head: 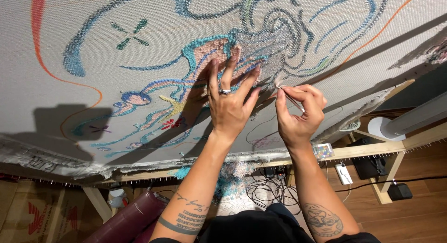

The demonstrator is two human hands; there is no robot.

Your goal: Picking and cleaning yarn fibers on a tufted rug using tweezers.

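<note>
I am working in what is looking like a rug-making workshop or craft studio: a big pale backing cloth with tufted blue, pink and orange yarn outlines (139,52) is stretching across a plain wooden frame edged with small nails (372,150), filling most of my view. Below it, black cables (267,187) are tangling over scattered yarn clippings on the wooden floor (419,210), and a dark red roll of material (128,219) is lying beside a cardboard box (32,215).

Bright warm light casts hard shadows of both hands across the cloth (93,84); sharp focus, edges bowed by wide-angle distortion.
</note>
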